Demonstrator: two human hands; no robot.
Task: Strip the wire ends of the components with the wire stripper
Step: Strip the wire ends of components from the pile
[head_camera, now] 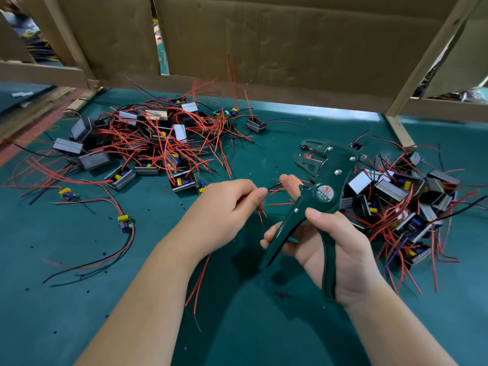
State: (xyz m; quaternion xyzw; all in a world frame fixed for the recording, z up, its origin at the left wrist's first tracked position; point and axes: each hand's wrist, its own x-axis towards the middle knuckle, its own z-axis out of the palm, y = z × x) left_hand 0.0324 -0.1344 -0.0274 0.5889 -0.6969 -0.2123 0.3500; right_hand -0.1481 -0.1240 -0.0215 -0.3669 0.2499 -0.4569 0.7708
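My right hand point(335, 244) grips the two handles of a dark green wire stripper point(320, 191), its jaws pointing up and away over the table. My left hand point(227, 210) pinches thin red wires point(274, 192) at its fingertips, just left of the stripper's body. More red wire point(196, 286) trails down below my left wrist. The component these wires belong to is hidden by my hand. The wire ends sit apart from the jaws.
A heap of boxed components with red wires point(153, 143) lies at the back left, another heap point(404, 204) at the right. Loose small boards with wires point(124, 223) lie on the green mat point(79, 313). Cardboard walls point(264, 43) close the back. Bits of stripped insulation dot the mat.
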